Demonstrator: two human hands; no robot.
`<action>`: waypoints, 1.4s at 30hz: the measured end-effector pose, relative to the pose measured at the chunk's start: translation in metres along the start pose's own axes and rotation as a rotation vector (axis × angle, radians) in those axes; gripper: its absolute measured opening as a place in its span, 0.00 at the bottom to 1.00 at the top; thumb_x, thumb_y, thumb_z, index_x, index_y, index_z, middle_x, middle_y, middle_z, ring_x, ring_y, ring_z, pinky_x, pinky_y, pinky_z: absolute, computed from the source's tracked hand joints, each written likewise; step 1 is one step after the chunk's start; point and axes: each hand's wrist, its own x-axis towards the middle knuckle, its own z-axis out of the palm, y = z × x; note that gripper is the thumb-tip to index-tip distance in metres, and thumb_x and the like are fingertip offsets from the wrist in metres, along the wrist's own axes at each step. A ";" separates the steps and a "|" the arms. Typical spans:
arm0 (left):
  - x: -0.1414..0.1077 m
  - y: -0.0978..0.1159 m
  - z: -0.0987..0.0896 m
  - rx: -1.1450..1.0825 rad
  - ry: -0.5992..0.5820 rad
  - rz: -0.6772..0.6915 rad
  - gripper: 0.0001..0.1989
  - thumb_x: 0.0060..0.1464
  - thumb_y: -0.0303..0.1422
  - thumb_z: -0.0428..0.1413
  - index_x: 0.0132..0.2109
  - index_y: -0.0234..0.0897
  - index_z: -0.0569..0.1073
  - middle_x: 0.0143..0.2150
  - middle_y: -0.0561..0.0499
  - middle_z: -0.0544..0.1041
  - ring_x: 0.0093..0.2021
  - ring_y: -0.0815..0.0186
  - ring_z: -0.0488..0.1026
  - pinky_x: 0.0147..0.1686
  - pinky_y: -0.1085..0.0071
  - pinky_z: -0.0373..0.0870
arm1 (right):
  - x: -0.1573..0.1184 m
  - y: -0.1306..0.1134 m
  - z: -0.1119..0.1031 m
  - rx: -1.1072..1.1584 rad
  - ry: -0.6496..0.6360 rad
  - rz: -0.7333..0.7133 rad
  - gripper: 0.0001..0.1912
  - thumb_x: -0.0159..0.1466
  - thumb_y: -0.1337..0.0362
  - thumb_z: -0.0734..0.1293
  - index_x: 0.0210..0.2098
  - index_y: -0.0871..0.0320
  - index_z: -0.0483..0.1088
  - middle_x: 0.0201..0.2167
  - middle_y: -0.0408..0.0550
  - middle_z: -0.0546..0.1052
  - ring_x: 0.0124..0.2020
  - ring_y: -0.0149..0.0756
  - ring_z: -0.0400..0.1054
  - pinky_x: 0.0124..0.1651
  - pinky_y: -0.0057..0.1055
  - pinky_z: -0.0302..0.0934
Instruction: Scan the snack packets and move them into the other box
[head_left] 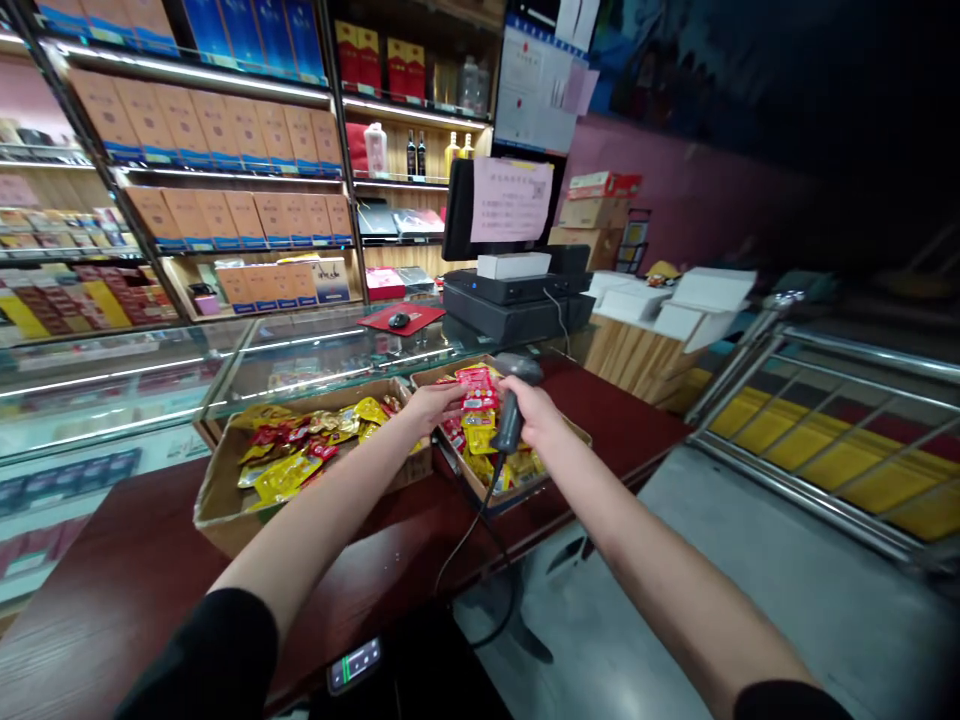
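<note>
My right hand (534,408) is wrapped round the handle of a dark barcode scanner (510,424), whose cable hangs down past the counter's edge. The fingers of my left hand (436,406) pinch the left side of a small red snack packet (478,388), and my right fingertips lie close to its other side. Below both hands stands a cardboard box (480,490) with yellow and red packets (480,438). To the left, under my left forearm, another cardboard box (217,500) holds yellow, gold and red packets (285,478); the forearm hides part of it.
The dark red counter (360,570) carries both boxes. Behind them are a glass display case (300,350), a mouse (399,320), and a monitor (459,210) above a black cash drawer (517,310). A phone (355,666) lies near my body. Metal railing (817,440) stands right.
</note>
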 end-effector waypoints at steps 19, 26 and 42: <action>-0.055 0.023 -0.149 0.043 0.319 -0.040 0.05 0.50 0.26 0.61 0.36 0.30 0.73 0.31 0.46 0.77 0.29 0.66 0.76 0.33 0.68 0.76 | -0.017 0.048 0.110 -0.105 -0.397 0.192 0.03 0.55 0.71 0.64 0.25 0.62 0.68 0.20 0.44 0.72 0.24 0.27 0.70 0.32 0.22 0.67; -0.063 0.030 -0.232 -0.031 0.431 -0.277 0.03 0.58 0.28 0.53 0.40 0.33 0.69 0.30 0.47 0.74 0.31 0.64 0.77 0.31 0.70 0.77 | 0.007 0.077 0.204 -0.656 -0.705 0.140 0.04 0.46 0.74 0.67 0.19 0.63 0.67 0.14 0.43 0.69 0.19 0.29 0.64 0.23 0.23 0.60; -0.030 0.005 -0.241 -0.100 0.446 -0.272 0.08 0.56 0.32 0.56 0.39 0.29 0.71 0.33 0.40 0.76 0.32 0.60 0.78 0.30 0.68 0.76 | 0.043 0.121 0.242 -1.030 -0.924 -0.041 0.06 0.45 0.67 0.70 0.16 0.60 0.69 0.12 0.41 0.67 0.16 0.27 0.56 0.20 0.24 0.51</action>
